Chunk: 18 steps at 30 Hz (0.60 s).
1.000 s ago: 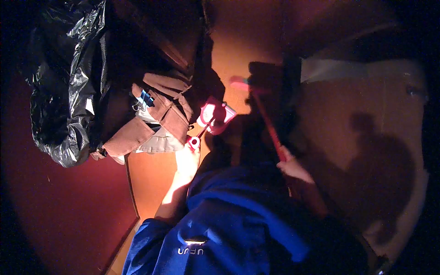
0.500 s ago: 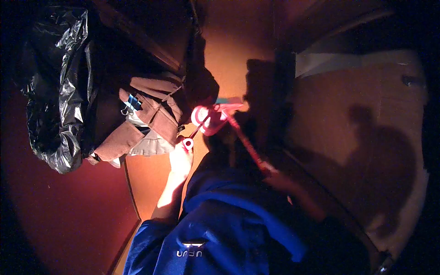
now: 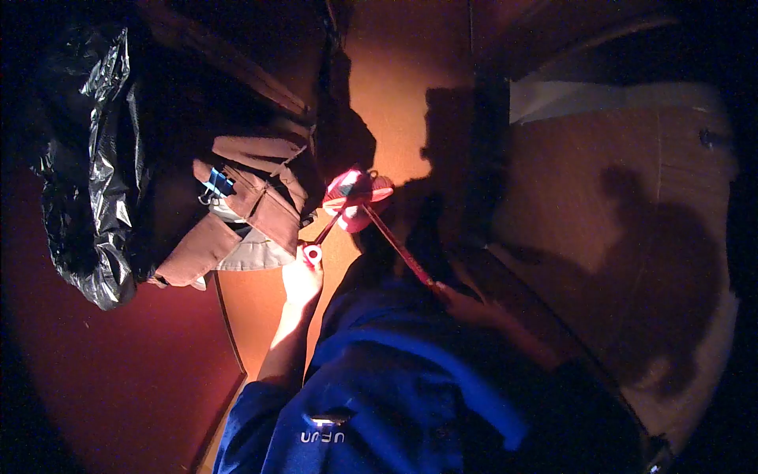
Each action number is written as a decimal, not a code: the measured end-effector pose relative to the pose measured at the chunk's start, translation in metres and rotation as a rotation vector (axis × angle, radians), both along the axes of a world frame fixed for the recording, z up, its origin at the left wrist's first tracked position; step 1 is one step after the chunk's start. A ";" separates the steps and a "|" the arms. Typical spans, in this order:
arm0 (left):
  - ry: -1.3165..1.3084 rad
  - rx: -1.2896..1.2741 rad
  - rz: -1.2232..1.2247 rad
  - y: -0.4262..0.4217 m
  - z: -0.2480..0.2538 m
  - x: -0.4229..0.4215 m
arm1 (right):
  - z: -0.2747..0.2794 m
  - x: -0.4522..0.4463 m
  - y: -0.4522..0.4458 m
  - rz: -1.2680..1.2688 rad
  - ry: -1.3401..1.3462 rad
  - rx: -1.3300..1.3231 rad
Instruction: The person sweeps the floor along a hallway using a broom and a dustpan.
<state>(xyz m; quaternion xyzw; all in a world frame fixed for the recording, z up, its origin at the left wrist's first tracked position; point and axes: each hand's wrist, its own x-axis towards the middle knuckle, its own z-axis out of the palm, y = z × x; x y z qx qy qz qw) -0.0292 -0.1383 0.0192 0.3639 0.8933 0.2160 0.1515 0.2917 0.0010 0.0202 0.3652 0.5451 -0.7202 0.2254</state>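
My left hand (image 3: pixel 302 276), brightly lit, is closed around a thin stick (image 3: pixel 325 231) whose near end shows a round, pale ring. In dimmer light to the right, my right hand (image 3: pixel 452 299) grips a long red stick (image 3: pixel 399 250). Both sticks slant away from me and converge at a pink and red thing (image 3: pixel 347 186) with rounded lobes. A small teal patch shows on it. Its kind is unclear, and I cannot tell how the sticks join it.
A shiny black plastic bag (image 3: pixel 110 174) hangs at the left. Beside it lies folded brown fabric (image 3: pixel 260 197) with a blue binder clip (image 3: pixel 219 183). A dark red surface (image 3: pixel 126 371) fills the lower left. A brown panel (image 3: pixel 584 166) stands at the right, with shadows on it.
The pink and red thing has shifted slightly left and turned, showing different lobes. My right hand and its red stick have moved left; my left hand has shifted a little left and down.
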 end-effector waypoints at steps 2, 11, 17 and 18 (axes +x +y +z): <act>-0.099 -0.098 0.061 -0.006 0.012 -0.004 | 0.026 0.003 0.014 -0.039 -0.057 -0.002; -0.018 -0.101 0.030 -0.041 -0.013 -0.015 | 0.007 0.011 0.034 -0.211 -0.196 0.040; -0.044 -0.187 -0.031 -0.035 0.000 -0.021 | -0.035 0.009 -0.033 0.155 0.077 0.069; -0.045 -0.177 -0.007 -0.036 0.006 -0.021 | -0.001 -0.015 -0.019 0.154 0.082 0.073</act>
